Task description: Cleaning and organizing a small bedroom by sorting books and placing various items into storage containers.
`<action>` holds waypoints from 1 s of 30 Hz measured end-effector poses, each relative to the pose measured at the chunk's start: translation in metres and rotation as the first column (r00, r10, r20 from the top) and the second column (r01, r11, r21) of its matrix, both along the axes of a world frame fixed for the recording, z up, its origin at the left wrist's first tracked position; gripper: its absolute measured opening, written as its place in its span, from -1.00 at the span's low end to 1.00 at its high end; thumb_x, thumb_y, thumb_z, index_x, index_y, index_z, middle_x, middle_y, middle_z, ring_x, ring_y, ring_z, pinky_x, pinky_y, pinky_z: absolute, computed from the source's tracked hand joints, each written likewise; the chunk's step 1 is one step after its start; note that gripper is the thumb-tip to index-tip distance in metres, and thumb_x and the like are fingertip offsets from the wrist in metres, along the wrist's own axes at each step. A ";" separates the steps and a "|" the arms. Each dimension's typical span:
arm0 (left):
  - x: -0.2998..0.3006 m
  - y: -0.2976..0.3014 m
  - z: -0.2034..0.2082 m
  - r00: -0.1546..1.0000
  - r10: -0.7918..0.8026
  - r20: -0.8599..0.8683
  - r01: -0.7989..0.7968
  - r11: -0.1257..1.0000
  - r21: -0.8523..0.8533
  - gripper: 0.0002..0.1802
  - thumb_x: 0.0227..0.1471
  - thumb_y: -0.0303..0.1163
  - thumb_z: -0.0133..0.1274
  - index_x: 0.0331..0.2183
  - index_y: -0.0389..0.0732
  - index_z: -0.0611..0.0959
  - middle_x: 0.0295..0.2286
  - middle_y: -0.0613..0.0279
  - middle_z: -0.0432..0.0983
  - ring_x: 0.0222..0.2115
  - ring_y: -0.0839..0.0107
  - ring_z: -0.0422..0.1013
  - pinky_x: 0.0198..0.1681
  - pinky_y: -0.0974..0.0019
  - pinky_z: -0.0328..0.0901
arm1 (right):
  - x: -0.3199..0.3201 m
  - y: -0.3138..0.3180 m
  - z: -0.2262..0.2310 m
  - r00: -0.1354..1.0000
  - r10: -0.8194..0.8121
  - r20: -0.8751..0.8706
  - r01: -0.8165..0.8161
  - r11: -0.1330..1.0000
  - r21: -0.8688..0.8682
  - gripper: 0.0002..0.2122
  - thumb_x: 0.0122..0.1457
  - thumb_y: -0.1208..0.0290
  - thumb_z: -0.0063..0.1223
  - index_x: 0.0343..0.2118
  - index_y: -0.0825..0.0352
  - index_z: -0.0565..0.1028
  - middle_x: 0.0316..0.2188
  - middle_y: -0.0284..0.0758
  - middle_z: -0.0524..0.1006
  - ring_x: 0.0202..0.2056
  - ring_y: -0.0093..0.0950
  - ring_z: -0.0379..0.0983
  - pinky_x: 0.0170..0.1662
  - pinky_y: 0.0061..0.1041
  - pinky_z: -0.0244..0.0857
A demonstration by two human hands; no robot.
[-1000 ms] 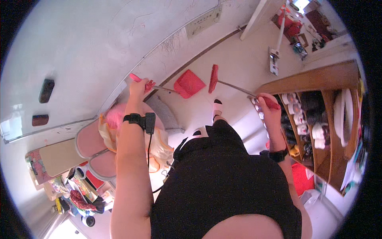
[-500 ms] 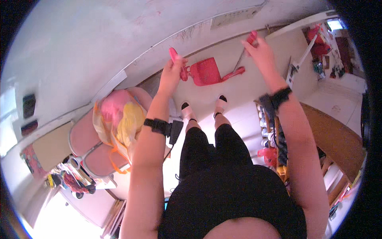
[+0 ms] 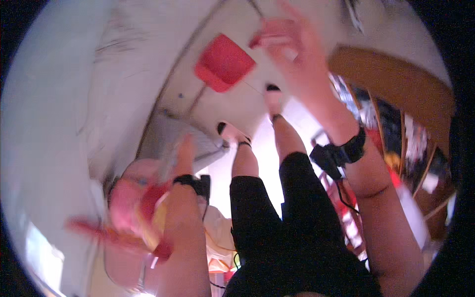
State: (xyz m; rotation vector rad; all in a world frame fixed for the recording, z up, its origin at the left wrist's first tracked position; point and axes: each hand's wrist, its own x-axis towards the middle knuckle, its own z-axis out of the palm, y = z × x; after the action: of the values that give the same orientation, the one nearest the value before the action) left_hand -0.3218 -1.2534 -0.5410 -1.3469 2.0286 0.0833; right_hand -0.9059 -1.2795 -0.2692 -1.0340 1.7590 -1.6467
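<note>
Motion smears both hands. My right hand (image 3: 292, 47), at the upper middle, has its fingers curled round a reddish handle (image 3: 257, 40). A red dustpan (image 3: 225, 63) stands on the floor, left of that hand and beyond my feet. My left hand (image 3: 184, 151) is lower down at the left, beside a pink and yellow bag (image 3: 126, 205). Its fingers are too blurred to show what they hold, if anything. A long red blurred thing (image 3: 116, 235), perhaps a brush head, lies across the view beside my left forearm.
A pale wall (image 3: 59, 123) runs along the left. On the right, a brown-topped shoe rack (image 3: 396, 74) holds several shoes and other things. My feet (image 3: 230, 133) stand on the light floor. A grey bundle (image 3: 198, 143) lies near the wall.
My view has swung, and the dustpan now sits further left and higher. My left hand has dropped down and left, and the long red thing has come in beside that arm. My right hand has shifted slightly left.
</note>
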 end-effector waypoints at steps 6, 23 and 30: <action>-0.186 0.027 -0.162 0.880 0.395 -0.264 -0.235 0.845 0.481 -0.46 0.11 -0.11 -0.14 0.08 -0.16 0.37 -0.01 0.00 0.36 0.00 0.10 0.29 0.05 0.18 0.19 | 0.001 0.282 -0.122 0.798 0.571 0.192 -0.435 0.325 0.840 -0.45 -0.08 0.36 0.18 -0.01 0.40 0.25 -0.14 0.05 0.37 0.02 -0.01 0.23 0.05 -0.14 0.17; -0.246 -0.018 -0.288 0.764 0.584 -0.273 -0.567 0.810 0.147 -0.63 -0.01 -0.28 0.03 -0.21 -0.34 0.44 -0.25 -0.13 0.47 -0.17 0.05 0.40 -0.08 -0.01 0.27 | -0.005 0.301 -0.137 0.814 0.506 0.287 -0.396 0.121 0.910 -0.78 -0.20 0.35 0.20 -0.40 0.18 0.53 -0.31 -0.32 0.52 -0.07 -0.22 0.36 0.02 -0.18 0.12; -0.249 0.003 -0.280 0.871 0.335 -0.360 -0.389 0.917 -0.088 -0.67 -0.03 -0.21 0.04 -0.33 -0.29 0.53 -0.33 -0.15 0.51 -0.31 -0.13 0.45 -0.24 -0.06 0.32 | -0.012 0.304 -0.141 0.798 0.536 0.276 -0.402 0.131 0.906 -0.80 -0.20 0.38 0.18 -0.42 0.19 0.52 -0.32 -0.30 0.52 -0.09 -0.22 0.37 0.00 -0.22 0.14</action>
State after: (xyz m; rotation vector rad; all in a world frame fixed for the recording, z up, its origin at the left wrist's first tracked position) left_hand -0.5710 -1.2506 -0.8208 -1.9188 2.0588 0.3520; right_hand -0.9184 -0.9755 -0.4100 -0.8805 1.7259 0.0552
